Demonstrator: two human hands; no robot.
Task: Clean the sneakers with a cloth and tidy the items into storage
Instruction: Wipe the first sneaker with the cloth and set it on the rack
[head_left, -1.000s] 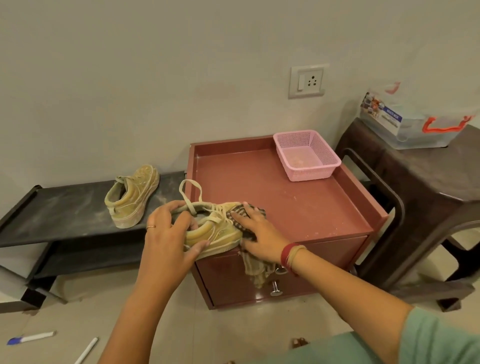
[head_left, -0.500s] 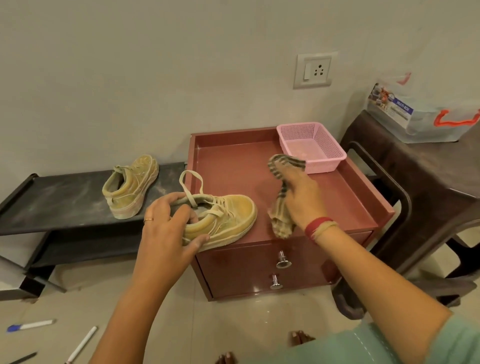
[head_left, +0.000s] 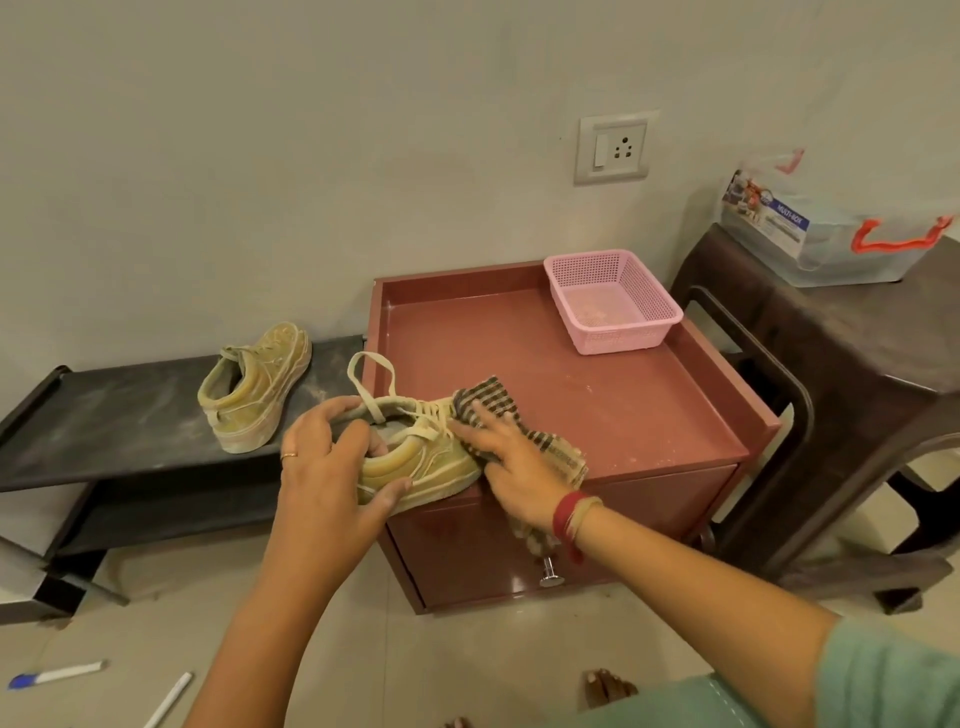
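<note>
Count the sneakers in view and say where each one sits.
2. One sneaker stands on the black shelf, left. The other sneaker rests on the red cabinet's front edge, held by the left hand, the right hand pressing a checked cloth on its toe. No others show.

warm, fairly even indoor light gives the wall a yellowish cast. soft shadows lie under the shelf at left and beside the cabinet, whose drawer front carries a faint sheen. frame edges bow outward; the pen at lower left looks smeared.
</note>
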